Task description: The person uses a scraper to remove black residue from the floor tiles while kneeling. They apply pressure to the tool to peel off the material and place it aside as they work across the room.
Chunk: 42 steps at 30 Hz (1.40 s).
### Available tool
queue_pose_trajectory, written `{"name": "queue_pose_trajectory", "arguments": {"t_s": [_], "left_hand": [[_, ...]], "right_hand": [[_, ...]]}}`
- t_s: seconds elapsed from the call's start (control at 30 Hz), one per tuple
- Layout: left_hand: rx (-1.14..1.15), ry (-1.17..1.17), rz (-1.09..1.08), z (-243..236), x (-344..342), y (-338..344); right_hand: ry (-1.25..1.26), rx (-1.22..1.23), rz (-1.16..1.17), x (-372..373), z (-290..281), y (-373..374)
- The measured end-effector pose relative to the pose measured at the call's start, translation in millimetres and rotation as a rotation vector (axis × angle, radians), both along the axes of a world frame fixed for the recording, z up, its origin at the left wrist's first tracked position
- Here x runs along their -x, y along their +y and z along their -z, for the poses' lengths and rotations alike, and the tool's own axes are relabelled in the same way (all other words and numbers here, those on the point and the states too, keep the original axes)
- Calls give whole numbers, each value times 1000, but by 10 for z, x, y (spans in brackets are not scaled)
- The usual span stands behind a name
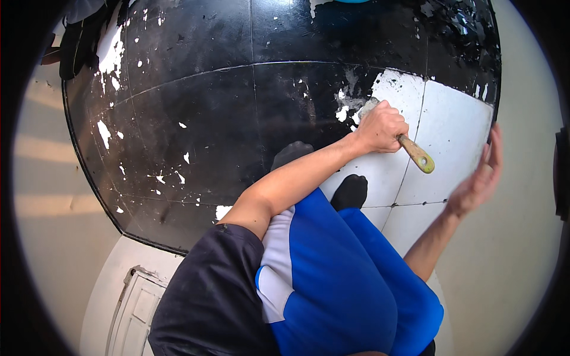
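Observation:
My left hand point(383, 127) is closed round the wooden handle of a scraper point(417, 155). Its blade point(369, 107) lies at the border between the black coating point(309, 113) and the bare white floor tiles point(456, 115). Part of the blade is covered by my fingers. At the right, my right hand point(480, 178) is open, fingers stretched out along the wall beside the floor's edge. I cannot tell how firmly it touches the wall. White specks and patches point(342, 113) show through the black near the blade.
My feet in dark socks point(350, 191) are on the floor between my arms, below bent knees in blue trousers point(344, 261). A cream wall point(522, 196) rises at the right. A white panelled door point(138, 311) stands lower left. Dark items point(80, 44) are at the upper left, a blue object point(351, 1) at the top.

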<state>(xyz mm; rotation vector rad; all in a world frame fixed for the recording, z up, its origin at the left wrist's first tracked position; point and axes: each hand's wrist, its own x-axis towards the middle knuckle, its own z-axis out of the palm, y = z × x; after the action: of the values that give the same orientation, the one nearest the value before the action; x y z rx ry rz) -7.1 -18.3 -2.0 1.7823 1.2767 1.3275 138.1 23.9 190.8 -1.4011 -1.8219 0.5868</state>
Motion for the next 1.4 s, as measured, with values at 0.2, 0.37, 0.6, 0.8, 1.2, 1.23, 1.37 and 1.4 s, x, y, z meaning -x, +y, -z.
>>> {"name": "queue_pose_trajectory", "arguments": {"t_s": [0.2, 0.37, 0.6, 0.8, 1.2, 1.23, 1.37, 1.4], "left_hand": [[27, -11, -17, 13, -19, -4], [-10, 51, -28, 26, -31, 8], [21, 63, -20, 31, 28, 4], [-4, 39, -6, 29, 2, -32], [-38, 42, -6, 37, 5, 17], [-33, 46, -8, 36, 27, -2], [0, 29, 8, 13, 85, -11], [-3, 40, 7, 18, 77, -9]], "right_hand": [[29, -22, -22, 84, -22, -14], [-33, 91, -159, 94, 347, -61], [103, -84, 35, -25, -176, 76], [-36, 146, -136, 53, 358, -35], [130, 234, -36, 149, 320, -70], [198, 325, -52, 177, 338, -83], [204, 164, 33, -223, -147, -17], [209, 161, 91, -251, -209, -19]]}}
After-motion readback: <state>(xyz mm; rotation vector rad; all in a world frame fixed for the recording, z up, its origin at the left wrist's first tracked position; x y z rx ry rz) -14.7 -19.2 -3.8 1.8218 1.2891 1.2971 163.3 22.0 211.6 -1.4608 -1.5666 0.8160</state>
